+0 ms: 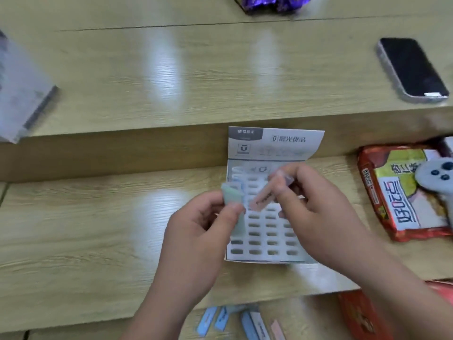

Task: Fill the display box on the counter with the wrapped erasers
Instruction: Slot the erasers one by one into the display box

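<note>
Wood-grain counter (73, 217): display box (269, 233) at centre, flap upright; left hand (196, 231) pinches green eraser (231, 196) at box's left edge; right hand (316, 207) pinches pink eraser (262, 198) above the slots. Loose erasers (245, 322) lie on the lower ledge.

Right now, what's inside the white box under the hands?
The display box holds a white tray of oval slots, mostly empty; a few erasers seem slotted at its far left corner. The left hand and right hand cover part of the middle.

Phone (411, 69) on upper shelf (220, 82); controller (435, 176) atop snack packet (389, 207).
</note>
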Available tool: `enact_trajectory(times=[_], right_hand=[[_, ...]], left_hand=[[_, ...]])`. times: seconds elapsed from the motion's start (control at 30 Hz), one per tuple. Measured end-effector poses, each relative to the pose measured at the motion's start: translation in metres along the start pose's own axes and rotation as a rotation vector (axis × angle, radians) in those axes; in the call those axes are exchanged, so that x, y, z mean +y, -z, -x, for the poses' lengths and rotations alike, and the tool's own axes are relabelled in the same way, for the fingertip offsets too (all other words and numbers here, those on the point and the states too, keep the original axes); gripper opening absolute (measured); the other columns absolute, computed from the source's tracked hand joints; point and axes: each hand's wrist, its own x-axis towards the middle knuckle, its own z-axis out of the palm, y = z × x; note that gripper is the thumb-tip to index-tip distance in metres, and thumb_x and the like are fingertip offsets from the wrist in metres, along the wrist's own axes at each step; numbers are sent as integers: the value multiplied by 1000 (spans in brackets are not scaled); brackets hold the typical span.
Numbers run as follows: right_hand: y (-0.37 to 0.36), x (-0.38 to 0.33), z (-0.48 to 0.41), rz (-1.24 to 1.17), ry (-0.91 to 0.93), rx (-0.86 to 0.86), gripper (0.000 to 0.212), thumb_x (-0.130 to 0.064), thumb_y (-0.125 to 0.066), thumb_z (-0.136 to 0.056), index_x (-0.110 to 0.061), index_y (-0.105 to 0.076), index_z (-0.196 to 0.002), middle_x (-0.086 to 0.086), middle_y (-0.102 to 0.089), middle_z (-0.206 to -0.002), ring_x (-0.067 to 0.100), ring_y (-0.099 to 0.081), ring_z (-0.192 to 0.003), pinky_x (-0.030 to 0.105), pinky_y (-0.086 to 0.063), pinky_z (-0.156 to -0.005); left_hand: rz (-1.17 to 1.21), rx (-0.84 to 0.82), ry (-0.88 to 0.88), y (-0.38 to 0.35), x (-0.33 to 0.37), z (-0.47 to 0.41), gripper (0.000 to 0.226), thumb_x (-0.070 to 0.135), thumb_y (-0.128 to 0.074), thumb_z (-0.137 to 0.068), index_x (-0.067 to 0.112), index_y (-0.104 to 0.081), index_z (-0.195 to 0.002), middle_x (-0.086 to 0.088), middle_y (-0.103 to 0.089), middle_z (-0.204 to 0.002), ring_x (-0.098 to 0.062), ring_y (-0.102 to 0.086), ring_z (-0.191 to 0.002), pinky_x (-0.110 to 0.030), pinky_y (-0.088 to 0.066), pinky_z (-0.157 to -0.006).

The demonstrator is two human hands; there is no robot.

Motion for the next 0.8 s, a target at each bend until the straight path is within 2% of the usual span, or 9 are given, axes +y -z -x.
enact_trajectory(times=[0.07,0.1,0.17,0.2,0.27,0.33,0.57,0.7,0.8], right_hand=[[-9,7,-13,37,52,17,11,-32,-54,-99,-35,-56,-88,-23,-71,-87,6,-64,-68,27,-54,-57],[-13,10,-17,54,66,17,9,-31,-57,-96,-35,-56,-89,-21,-71,-86,5,-65,-68,27,-53,-58],[-19,17,-22,80,89,-1,9,-28,-62,-93,-35,-57,-91,-19,-71,-86,3,-68,-77,25,-54,-65],[-22,20,-23,91,92,-20,10,-27,-63,-92,-35,-57,-91,-19,-71,-87,3,-67,-81,24,-54,-68],[-27,24,-24,148,86,-59,11,-27,-65,-91,-35,-59,-91,-17,-68,-88,2,-65,-84,26,-54,-71],[-32,27,-25,229,96,-73,10,-28,-66,-90,-36,-60,-91,-18,-63,-90,1,-61,-85,27,-53,-73],[-37,29,-25,382,175,-25,14,-28,-65,-91,-31,-56,-102,-14,-60,-95,6,-60,-84,34,-54,-74],[-36,29,-23,470,282,-5,13,-28,-66,-90,-27,-57,-100,-8,-64,-91,15,-63,-79,39,-54,-66],[-39,29,-21,558,369,-2,13,-25,-70,-87,-21,-62,-95,-4,-62,-82,22,-62,-70,38,-51,-55]], left_hand=[[-26,-70,32,-1,-10,-9,18,17,-69,-93,32,-78,-89,4,-77,-81,-4,-66,-66,-18,-51,-60],[-17,-85,55,-1,-16,-10,14,20,-71,-93,32,-78,-89,3,-78,-83,-10,-70,-70,-23,-54,-62],[19,-90,93,0,-26,-11,8,35,-72,-88,31,-78,-93,1,-79,-88,-25,-74,-81,-35,-60,-68],[31,-77,95,1,-30,-10,18,42,-71,-84,30,-78,-95,0,-79,-90,-30,-73,-84,-42,-62,-71],[53,-57,77,2,-36,-10,27,48,-69,-81,30,-78,-98,-1,-79,-93,-32,-73,-87,-52,-62,-80],[53,-36,47,1,-38,-10,25,49,-69,-82,31,-78,-97,-2,-78,-92,-35,-72,-88,-55,-60,-80],[49,31,7,-4,-44,-6,25,51,-67,-82,30,-77,-91,-11,-73,-86,-40,-66,-84,-50,-56,-74],[63,6,3,-3,-45,-8,19,46,-66,-84,34,-78,-92,-1,-77,-87,-28,-70,-84,-37,-59,-75],[70,-13,5,-1,-45,-9,13,34,-66,-90,35,-78,-94,3,-78,-90,-22,-72,-85,-26,-59,-72]])
